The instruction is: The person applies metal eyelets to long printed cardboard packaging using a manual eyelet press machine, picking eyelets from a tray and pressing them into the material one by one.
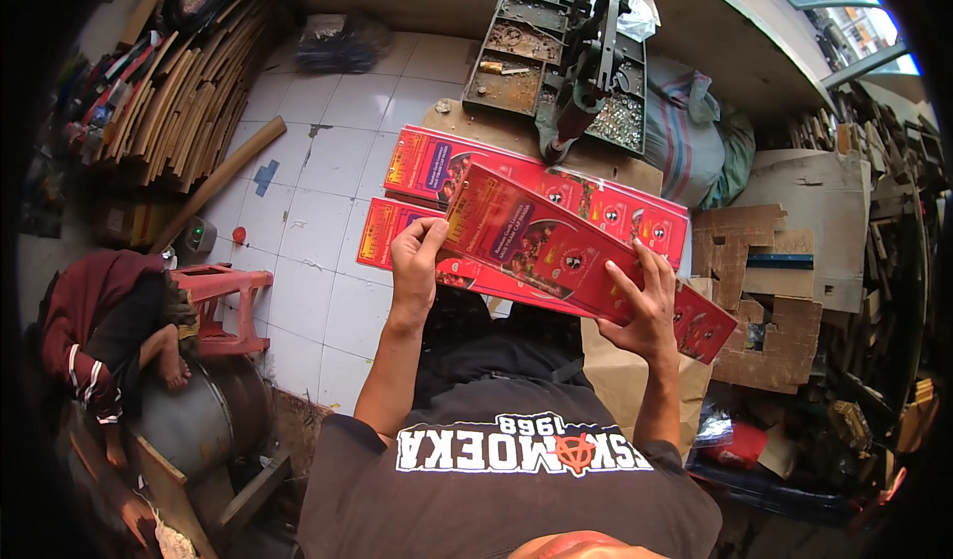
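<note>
A long red printed panel with food pictures lies slantwise in front of me. My left hand pinches its left end between thumb and fingers. Across its right part, my right hand rests with fingers spread and the thumb near the lower edge. Beneath it are more red printed panels, one row farther off by the press and another nearer to me. A dark hand press stands just beyond them on a wooden board.
Compartment trays of small metal parts flank the press. Cut cardboard and a stuffed sack lie to the right. Leftward are a red stool, a wooden plank, stacked boards and another person's sleeve.
</note>
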